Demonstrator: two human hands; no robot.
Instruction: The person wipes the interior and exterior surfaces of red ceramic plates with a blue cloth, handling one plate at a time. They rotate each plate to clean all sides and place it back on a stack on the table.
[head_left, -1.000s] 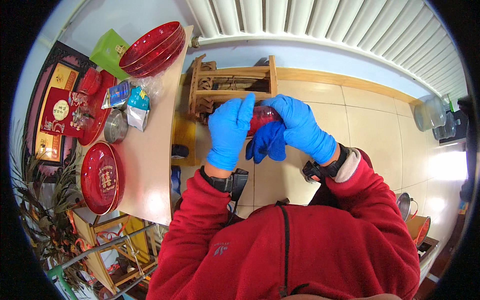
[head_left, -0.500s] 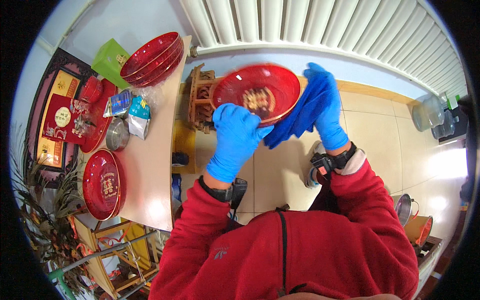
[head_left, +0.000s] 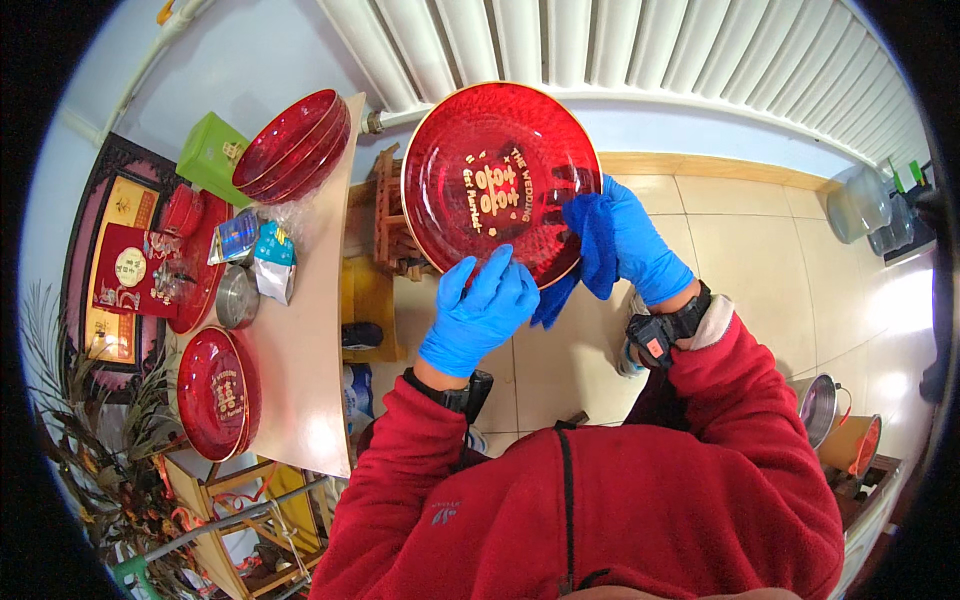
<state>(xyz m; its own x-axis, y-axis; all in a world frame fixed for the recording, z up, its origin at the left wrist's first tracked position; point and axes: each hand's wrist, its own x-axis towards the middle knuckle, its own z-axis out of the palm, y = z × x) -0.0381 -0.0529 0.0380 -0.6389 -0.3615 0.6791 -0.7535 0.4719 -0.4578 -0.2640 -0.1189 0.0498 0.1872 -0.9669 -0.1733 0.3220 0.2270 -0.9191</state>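
A round, shiny red tray with a gold rim and gold lettering is held up in front of me, its inner face toward me. My right hand, in a blue glove, grips a dark blue cloth against the tray's right edge. Dark finger shapes show at that side of the tray. My left hand, also gloved in blue, is at the tray's lower rim with its fingers apart. Whether its fingertips touch the rim I cannot tell.
On the table at left stand stacked red bowls, more red trays, a green box, a metal tin and a blue-white packet. A white radiator runs along the wall. Water jugs stand far right.
The tray has turned from a slant to face me and shifted slightly left. My left hand's grip has loosened; my right hand has brought the cloth down onto the tray's right edge.
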